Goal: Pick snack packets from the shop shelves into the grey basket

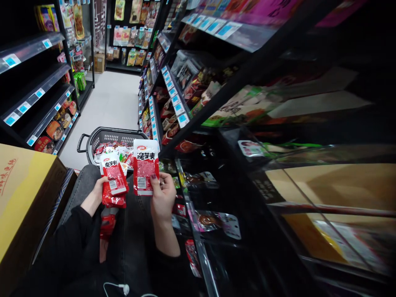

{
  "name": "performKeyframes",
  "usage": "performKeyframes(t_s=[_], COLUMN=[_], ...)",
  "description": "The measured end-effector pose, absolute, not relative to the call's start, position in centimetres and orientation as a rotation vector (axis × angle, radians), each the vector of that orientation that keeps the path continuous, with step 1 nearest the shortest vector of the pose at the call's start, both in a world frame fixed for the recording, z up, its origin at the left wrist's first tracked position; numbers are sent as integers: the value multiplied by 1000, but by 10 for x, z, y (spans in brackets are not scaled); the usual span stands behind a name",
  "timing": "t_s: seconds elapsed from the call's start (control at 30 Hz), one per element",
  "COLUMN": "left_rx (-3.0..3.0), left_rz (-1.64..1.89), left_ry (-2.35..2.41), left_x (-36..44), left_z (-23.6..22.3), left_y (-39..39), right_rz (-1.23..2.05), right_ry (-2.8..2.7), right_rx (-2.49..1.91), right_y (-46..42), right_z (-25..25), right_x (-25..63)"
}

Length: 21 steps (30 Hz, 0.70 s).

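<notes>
In my left hand (99,190) are red and white snack packets (113,175), stacked one over another, with the fingers closed on their left edge. My right hand (163,194) pinches a single snack packet (146,163) of the same red and white kind near its lower right corner, thumb on the face that shows a barcode. Both hands are above my lap. Just beyond them a grey shopping basket (93,142) stands on the floor, holding several similar small packets; the held packets hide part of it.
Shelves with bagged snacks (198,90) run close along my right. Along the left, black shelving (37,95) carries bowl-shaped packs low down. A yellow cardboard box (27,189) is at my left side. An aisle floor (114,95) leads to a back rack of hanging bags (133,37).
</notes>
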State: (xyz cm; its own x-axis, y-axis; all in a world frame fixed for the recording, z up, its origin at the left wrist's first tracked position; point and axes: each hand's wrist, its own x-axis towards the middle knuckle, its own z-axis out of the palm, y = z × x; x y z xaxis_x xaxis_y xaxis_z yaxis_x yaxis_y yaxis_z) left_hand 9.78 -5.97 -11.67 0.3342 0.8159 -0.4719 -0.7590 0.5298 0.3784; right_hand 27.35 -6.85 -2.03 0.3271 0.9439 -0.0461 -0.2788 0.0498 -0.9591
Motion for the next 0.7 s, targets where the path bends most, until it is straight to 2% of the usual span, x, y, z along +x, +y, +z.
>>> performKeyframes(t_s=[0.1, 0.2, 0.3, 0.37, 0.43, 0.53, 0.7], left_rx=[129, 127, 121, 132, 137, 133, 143], left_rz=[1020, 1036, 1038, 1035, 1039, 1038, 1040], left_ry=[634, 633, 635, 605, 570, 570, 590], left_x=[97, 98, 99, 100, 100, 100, 98], left_z=[-116, -115, -113, -112, -110, -109, -112], left_y=[-60, -60, -60, -60, -60, -60, -59], right_rz=[1495, 1834, 1868, 1842, 1785, 1569, 1098], right_ry=[-468, -92, 123, 130, 41, -250, -679], right_rx=[-831, -310, 81, 150, 32, -435, -1226], right_y=[-74, -82, -89, -90, -89, -83, -53], right_z=[-14, -12, -13, -12, -12, -19, -66], right_x=[278, 282, 281, 279, 279, 288, 313])
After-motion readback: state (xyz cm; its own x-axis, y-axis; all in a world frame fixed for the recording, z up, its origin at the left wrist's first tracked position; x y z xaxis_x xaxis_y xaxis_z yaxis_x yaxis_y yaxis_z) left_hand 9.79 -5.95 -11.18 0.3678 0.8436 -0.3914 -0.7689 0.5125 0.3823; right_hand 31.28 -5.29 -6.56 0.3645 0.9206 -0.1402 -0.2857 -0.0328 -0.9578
